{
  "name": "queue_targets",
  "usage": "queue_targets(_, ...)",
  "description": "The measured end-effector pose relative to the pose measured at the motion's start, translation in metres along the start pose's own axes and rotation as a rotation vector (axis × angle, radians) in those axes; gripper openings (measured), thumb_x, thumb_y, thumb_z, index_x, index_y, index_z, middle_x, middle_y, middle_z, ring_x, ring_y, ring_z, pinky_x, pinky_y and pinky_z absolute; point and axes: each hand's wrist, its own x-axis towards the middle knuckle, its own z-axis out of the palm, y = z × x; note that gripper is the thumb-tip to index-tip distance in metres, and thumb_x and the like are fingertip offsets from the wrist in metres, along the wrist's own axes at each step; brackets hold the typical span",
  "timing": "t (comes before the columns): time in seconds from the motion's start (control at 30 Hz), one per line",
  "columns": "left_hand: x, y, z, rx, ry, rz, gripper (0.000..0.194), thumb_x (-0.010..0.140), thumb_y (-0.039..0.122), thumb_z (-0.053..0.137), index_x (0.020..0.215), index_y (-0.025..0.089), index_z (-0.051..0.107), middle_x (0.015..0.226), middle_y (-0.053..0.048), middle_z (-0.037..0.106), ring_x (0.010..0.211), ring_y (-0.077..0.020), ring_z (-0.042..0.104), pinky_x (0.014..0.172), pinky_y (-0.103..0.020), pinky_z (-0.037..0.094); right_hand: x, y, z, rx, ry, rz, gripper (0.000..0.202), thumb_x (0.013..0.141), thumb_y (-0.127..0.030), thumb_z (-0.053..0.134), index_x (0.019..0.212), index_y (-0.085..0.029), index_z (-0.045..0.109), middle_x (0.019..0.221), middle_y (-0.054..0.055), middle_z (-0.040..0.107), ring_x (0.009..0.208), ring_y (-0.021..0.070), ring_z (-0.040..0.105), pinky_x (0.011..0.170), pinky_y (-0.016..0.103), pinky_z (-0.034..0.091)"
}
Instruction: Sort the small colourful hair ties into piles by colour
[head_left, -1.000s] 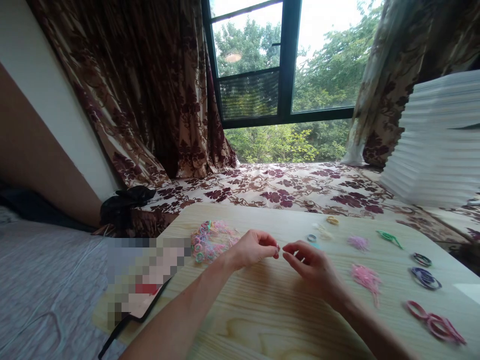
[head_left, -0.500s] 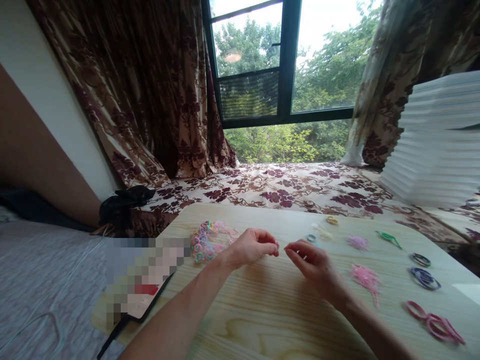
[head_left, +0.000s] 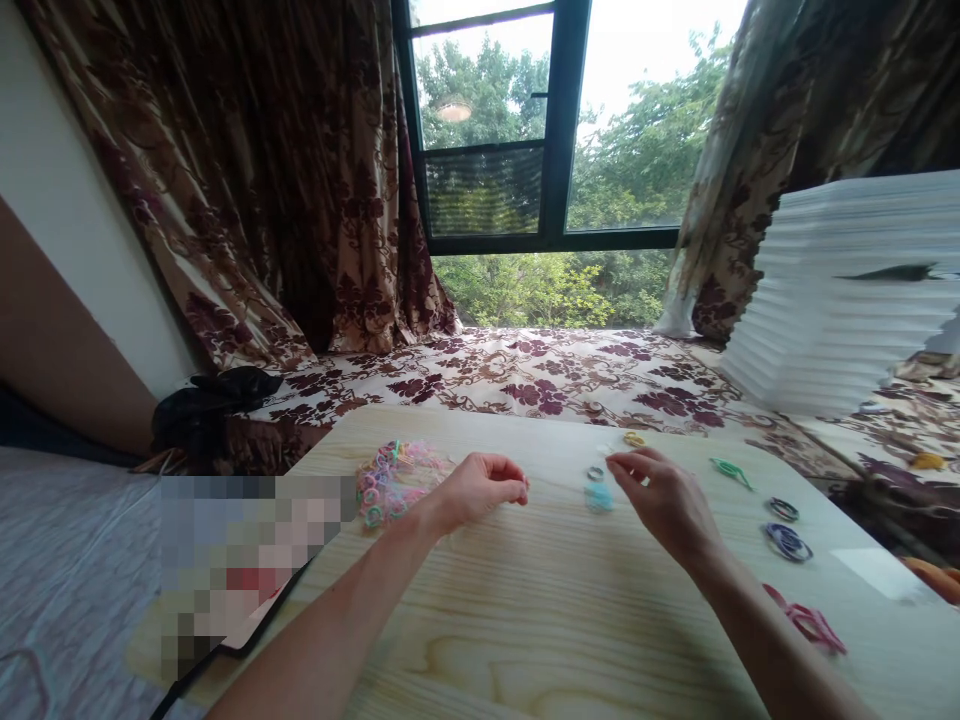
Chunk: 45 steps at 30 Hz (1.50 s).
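My left hand [head_left: 487,488] is held over the middle of the table, thumb and fingers pinched on a few small pinkish elastic bands that barely show at the fingertips. To its left lies a mixed pile of colourful elastic bands [head_left: 390,490]. My right hand [head_left: 664,500] reaches toward the far side with thumb and forefinger close together; whatever they hold is too small to make out. By its fingertips are a turquoise clump of bands [head_left: 598,497], a greyish ring [head_left: 595,473] and a yellow hair tie [head_left: 634,439]. My right hand and forearm hide the pink and lilac clumps.
On the table's right are a green hair tie [head_left: 731,472], a black one [head_left: 782,509], navy ones [head_left: 787,542] and dark pink ones [head_left: 816,628]. A blurred flat object [head_left: 262,590] lies at the left edge. White pleated material [head_left: 832,300] stands at right behind the wooden table [head_left: 480,640].
My right hand has moved right and away from my left hand, toward the small clumps, uncovering the turquoise one. My left hand stays pinched. The whole view has shifted slightly to the right.
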Motion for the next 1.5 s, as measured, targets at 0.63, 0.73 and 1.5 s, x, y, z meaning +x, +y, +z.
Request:
queue_targets(0.63, 0.001, -0.002, 0.001, 0.052, -0.012, 0.014, 0.01, 0.062, 0.02, 0.061, 0.069, 0.013, 0.062, 0.065, -0.001, 0.063, 0.065, -0.0118, 0.057, 0.068, -0.024, 0.041, 0.018, 0.03, 0.001, -0.347, -0.115, 0.217, 0.026, 0.081, -0.03, 0.048, 0.085, -0.025, 0.073, 0.095, 0.004, 0.068, 0.078, 0.0185, 0.061, 0.055, 0.024, 0.034)
queue_targets(0.73, 0.001, -0.003, 0.0, 0.05, -0.011, 0.014, 0.011, 0.063, 0.021, 0.061, 0.069, 0.013, 0.062, 0.065, -0.001, 0.063, 0.066, -0.0119, 0.057, 0.068, -0.024, 0.041, 0.017, 0.03, -0.004, -0.35, -0.11, 0.224, 0.028, 0.082, -0.029, 0.046, 0.093, -0.024, 0.071, 0.097, 0.005, 0.068, 0.078, 0.0189, 0.061, 0.056, 0.024, 0.035)
queue_targets(1.5, -0.001, 0.001, 0.002, 0.062, 0.014, -0.005, 0.012, 0.063, 0.021, 0.062, 0.071, 0.012, 0.063, 0.066, -0.002, 0.063, 0.066, -0.0116, 0.055, 0.067, -0.023, 0.041, -0.005, -0.017, -0.002, -0.218, -0.152, -0.032, 0.03, 0.083, -0.02, 0.043, 0.097, -0.022, 0.069, 0.093, 0.006, 0.066, 0.083, 0.0178, 0.059, 0.071, 0.027, 0.04)
